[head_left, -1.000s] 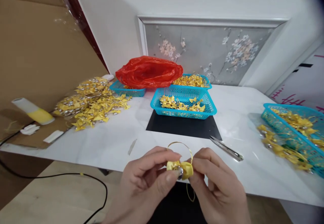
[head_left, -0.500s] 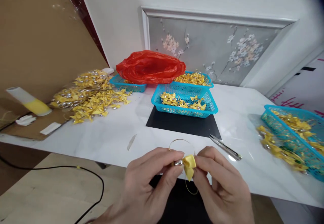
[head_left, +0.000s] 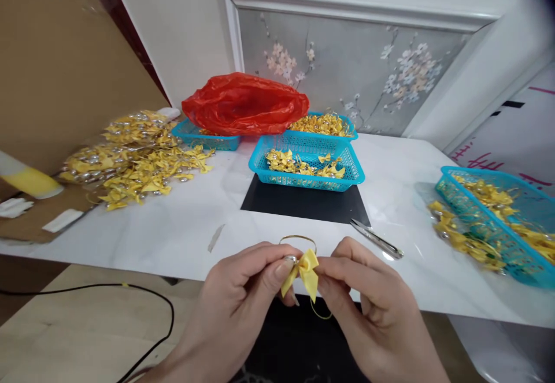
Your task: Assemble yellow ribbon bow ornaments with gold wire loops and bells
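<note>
Between my two hands, over the table's front edge, is a yellow ribbon bow (head_left: 309,273) with a thin gold cord (head_left: 299,237) looping above and below it. My left hand (head_left: 247,290) is closed, pinching a shiny silver bead (head_left: 290,259) at the bow's left side between thumb and forefinger. My right hand (head_left: 368,296) is closed too, with thumb and fingertips on the bow's right edge. Its other fingers are curled in. Beyond my hands stands a blue basket (head_left: 307,183) holding similar yellow bows (head_left: 299,163).
Metal snips (head_left: 377,238) lie right of a black mat (head_left: 299,204). A red plastic bag (head_left: 243,106) covers part of a rear basket. Bows are heaped at left (head_left: 143,175); another blue basket (head_left: 485,227) stands right. A black cable (head_left: 169,313) runs at lower left.
The bow has turned so both its tails now show, and both hands have shifted slightly left and up in view. The whole scene has also slid left and up as the camera moved.
</note>
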A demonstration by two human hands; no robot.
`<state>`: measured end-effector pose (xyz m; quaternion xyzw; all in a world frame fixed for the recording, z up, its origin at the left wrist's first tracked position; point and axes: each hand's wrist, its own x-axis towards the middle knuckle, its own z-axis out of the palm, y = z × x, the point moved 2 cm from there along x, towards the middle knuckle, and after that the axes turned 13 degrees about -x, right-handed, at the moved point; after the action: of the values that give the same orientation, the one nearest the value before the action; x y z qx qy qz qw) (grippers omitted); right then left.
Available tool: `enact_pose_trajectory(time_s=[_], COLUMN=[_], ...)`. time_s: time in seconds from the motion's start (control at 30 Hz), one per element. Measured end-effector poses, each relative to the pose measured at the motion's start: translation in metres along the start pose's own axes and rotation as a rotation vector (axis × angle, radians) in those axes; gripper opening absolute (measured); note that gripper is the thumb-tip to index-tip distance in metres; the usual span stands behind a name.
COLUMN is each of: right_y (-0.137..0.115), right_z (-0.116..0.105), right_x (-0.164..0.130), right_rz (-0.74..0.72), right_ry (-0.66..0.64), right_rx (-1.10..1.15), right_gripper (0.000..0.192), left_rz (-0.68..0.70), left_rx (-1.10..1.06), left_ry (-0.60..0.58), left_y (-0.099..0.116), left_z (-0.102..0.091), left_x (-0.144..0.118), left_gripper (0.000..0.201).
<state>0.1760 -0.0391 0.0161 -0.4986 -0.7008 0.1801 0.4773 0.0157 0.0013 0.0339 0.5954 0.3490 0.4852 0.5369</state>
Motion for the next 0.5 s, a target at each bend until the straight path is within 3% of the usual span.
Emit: enact_pose_trajectory(time_s=[0.3,0.5], right_y=[0.0058,0.0066], right_z=[-0.0014,-0.0018], right_x=[-0.0018,-0.0014], right_rz=[0.113,0.117], right_ry=[-0.071,-0.103], right_rx=[0.102,0.089], right_gripper=[0.019,0.022], left_rz=[-0.148,-0.148], left_rx=[-0.081,-0.084], left_ry=[-0.026,-0.004], left_y=[-0.0067,-0.0046], left_z=[0.0008,0.0004], left_x=[-0.0018,-0.0012], left_gripper=[0.021,0.020])
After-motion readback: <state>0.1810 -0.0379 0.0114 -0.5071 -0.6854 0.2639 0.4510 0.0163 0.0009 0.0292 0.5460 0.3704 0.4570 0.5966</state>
